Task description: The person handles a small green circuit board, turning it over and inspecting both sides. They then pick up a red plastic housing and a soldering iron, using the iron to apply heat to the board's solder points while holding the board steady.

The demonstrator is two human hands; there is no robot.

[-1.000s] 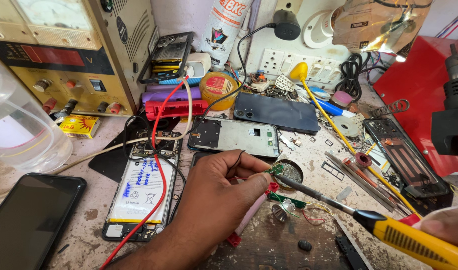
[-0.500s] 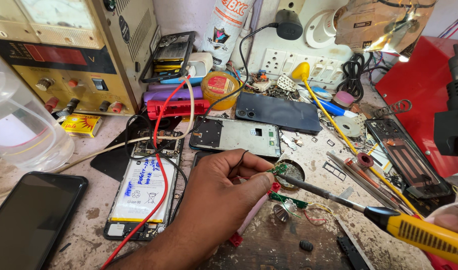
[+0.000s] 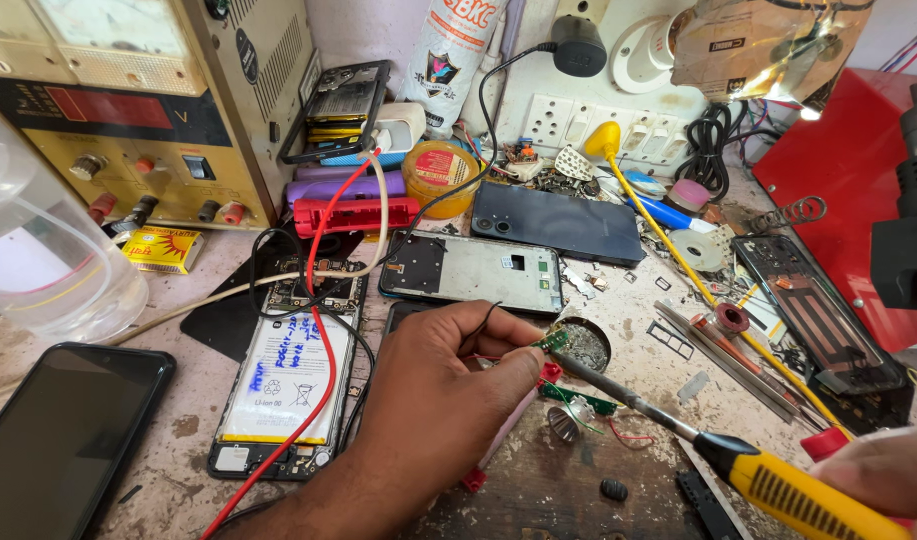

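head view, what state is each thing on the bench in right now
left hand: grip pinched on a small green circuit board
right hand: wrapped round the yellow-handled soldering iron, tip on the board
opened phone with white battery: back off, red wire across it
grey phone frame: stripped, lying flat
dark blue phone back cover: detached, lying flat
black phone: screen dark
black plug: in the wall socket
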